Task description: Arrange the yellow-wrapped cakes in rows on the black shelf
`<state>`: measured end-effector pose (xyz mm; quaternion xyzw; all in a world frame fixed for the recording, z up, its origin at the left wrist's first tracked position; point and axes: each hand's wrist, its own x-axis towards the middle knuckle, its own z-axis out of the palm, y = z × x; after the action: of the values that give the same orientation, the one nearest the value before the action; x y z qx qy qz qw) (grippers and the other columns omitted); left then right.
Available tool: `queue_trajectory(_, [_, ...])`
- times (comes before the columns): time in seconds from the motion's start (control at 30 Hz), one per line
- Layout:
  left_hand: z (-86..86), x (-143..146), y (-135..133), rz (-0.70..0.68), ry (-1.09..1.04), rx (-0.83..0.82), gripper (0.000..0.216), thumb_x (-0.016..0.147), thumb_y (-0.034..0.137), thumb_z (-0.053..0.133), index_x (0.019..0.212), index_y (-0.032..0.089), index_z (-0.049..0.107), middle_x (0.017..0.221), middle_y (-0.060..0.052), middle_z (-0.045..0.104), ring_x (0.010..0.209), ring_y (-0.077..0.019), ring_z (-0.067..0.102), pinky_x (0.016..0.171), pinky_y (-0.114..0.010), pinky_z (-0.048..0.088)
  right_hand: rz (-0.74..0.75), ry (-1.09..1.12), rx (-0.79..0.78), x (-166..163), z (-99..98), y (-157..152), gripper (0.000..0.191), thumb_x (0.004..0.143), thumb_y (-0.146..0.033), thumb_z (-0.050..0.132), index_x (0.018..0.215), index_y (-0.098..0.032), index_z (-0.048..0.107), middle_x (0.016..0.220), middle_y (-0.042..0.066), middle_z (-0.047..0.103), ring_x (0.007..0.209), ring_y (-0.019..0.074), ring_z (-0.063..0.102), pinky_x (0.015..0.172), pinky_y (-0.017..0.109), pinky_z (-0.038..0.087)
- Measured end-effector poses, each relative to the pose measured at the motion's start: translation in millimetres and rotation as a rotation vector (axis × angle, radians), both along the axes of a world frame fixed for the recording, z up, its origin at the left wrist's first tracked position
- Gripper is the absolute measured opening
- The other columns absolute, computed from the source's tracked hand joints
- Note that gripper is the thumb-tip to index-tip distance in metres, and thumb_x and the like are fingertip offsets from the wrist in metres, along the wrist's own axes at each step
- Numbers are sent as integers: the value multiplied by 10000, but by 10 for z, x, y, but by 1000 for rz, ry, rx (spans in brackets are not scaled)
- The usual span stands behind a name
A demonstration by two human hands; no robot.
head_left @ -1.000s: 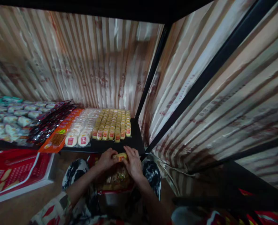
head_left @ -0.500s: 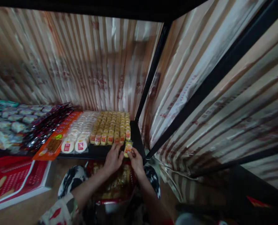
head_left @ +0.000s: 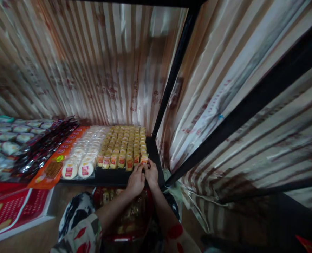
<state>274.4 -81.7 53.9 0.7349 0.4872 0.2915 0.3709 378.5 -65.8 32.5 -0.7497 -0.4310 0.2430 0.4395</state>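
Note:
Both my hands reach to the front right corner of a black shelf point(head_left: 111, 175). My left hand point(head_left: 136, 181) and my right hand point(head_left: 151, 174) pinch together on a small yellow wrapped snack point(head_left: 144, 160) with a red label, set at the right end of the front row. Several rows of the same yellow snacks point(head_left: 124, 144) fill the shelf behind it. A red bag of more such snacks point(head_left: 119, 211) lies on my lap, under my forearms.
Left of the yellow rows lie round white cakes point(head_left: 78, 165), an orange pack point(head_left: 52, 168), dark packets point(head_left: 40, 151) and pale wrapped goods point(head_left: 3, 140). A red and white carton point(head_left: 11, 211) lies on the floor at left. Striped curtains and black frame posts point(head_left: 171, 80) close in the shelf.
My hands lifted one yellow snack from the bag on my lap, carried it up and forward, and now hold it at the right end of the front row on the shelf.

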Motion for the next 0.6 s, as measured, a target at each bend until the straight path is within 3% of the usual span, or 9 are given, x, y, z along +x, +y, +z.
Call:
queue_trajectory(0.23, [-134,-3,52,6,-24,-14,543,745,70,405,1282,134,456,1397,-118,421,1300,-210,378,1110,-387,302,33,-25,91,-19,-50,7,418,796,-308,479,1184,-176,560,1073,115,560,912,200,571,832,322,472])
queue_trajectory(0.37, [-171,-33,59,-23,-51,24,570,739,70,381,1304,125,432,1392,-112,430,1311,-199,361,1115,-392,294,24,-98,158,-7,-101,22,434,811,-331,456,1194,-151,553,1156,141,536,1058,233,512,900,361,447])
queue_trajectory(0.6, [-287,-28,116,-67,-92,30,629,697,41,370,1318,131,424,1419,-104,397,1332,-190,327,1136,-403,252,49,-120,129,-30,-230,99,429,799,-238,422,1201,-177,557,1167,118,554,1064,216,512,914,357,440])
